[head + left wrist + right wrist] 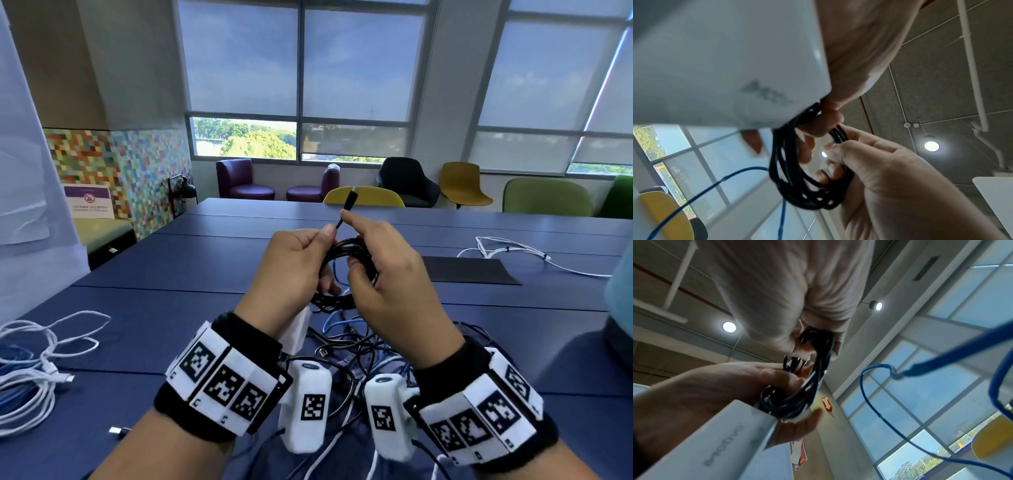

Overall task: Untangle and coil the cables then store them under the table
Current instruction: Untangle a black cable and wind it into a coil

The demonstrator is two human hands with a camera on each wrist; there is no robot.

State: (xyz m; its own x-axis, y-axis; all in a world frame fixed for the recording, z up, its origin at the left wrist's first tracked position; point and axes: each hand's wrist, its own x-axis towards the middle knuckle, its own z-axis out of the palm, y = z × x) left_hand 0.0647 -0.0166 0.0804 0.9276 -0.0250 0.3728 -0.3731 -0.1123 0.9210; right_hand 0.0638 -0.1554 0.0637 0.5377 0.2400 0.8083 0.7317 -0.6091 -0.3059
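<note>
I hold a black cable coil (pixel 337 298) above the blue table (pixel 171 308) with both hands. My left hand (pixel 298 263) grips the coil's left side, and a white power adapter (pixel 298 327) lies under its palm. My right hand (pixel 387 277) has its fingers curled round the coil's right side, while thumb and forefinger pinch the free end just below the plug (pixel 351 202), which points up. The left wrist view shows the coil (pixel 797 186) beside the adapter (pixel 725 65). In the right wrist view the coil (pixel 797 399) sits between both hands.
A tangle of black, blue and white cables (pixel 359 353) lies on the table below my wrists. Loose white cables (pixel 34 370) lie at the near left, another white cable (pixel 507 250) at the far right beside a black mat (pixel 469 270). Chairs (pixel 363 197) line the far edge.
</note>
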